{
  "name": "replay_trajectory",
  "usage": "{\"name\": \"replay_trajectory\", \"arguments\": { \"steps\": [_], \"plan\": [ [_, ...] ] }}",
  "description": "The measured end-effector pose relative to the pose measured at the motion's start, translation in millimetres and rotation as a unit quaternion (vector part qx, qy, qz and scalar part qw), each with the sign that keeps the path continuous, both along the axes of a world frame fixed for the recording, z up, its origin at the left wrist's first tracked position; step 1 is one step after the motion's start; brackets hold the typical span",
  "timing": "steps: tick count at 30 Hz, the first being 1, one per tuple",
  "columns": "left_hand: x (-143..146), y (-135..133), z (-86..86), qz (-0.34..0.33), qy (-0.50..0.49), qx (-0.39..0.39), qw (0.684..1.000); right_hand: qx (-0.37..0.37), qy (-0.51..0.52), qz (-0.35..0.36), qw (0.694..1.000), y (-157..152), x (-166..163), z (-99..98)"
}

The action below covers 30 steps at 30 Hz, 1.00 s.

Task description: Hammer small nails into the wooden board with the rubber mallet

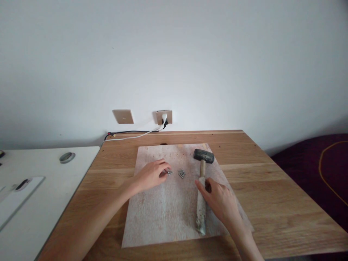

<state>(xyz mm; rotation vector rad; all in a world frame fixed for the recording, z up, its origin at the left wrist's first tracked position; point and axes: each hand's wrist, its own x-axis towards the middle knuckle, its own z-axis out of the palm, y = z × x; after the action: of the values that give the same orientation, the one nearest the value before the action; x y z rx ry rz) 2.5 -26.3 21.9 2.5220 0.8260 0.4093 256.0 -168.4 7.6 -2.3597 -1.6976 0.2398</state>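
Observation:
A pale wooden board (168, 214) lies on a wooden table (272, 195). A mallet with a black head (203, 156) and a worn wooden handle (201, 212) rests on the board, head pointing away. My right hand (220, 201) lies over the handle's middle, fingers curled loosely around it. My left hand (152, 174) pinches a small metal nail (169, 172) at its fingertips. A small pile of nails (181, 174) lies just right of it. A row of tiny holes or nail heads runs near the board's far edge.
White and black cables (136, 135) run from a wall socket (164, 116) along the table's back edge. A white table (40, 188) with a flat white object and a metal ring stands on the left. Dark purple fabric (312, 170) lies on the right.

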Motion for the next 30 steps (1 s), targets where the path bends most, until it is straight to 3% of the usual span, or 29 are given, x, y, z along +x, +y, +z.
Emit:
{"name": "replay_trajectory", "arguments": {
  "steps": [16,30],
  "plan": [
    [-5.7,2.1,-4.2,0.015,-0.067,-0.072,0.995,0.007,-0.03,-0.004,1.0,0.2,-0.7,0.0],
    [2.3,3.1,-5.4,-0.011,-0.019,-0.021,1.0,-0.041,0.019,-0.036,0.998,4.6,-1.4,4.8]
  ]
}}
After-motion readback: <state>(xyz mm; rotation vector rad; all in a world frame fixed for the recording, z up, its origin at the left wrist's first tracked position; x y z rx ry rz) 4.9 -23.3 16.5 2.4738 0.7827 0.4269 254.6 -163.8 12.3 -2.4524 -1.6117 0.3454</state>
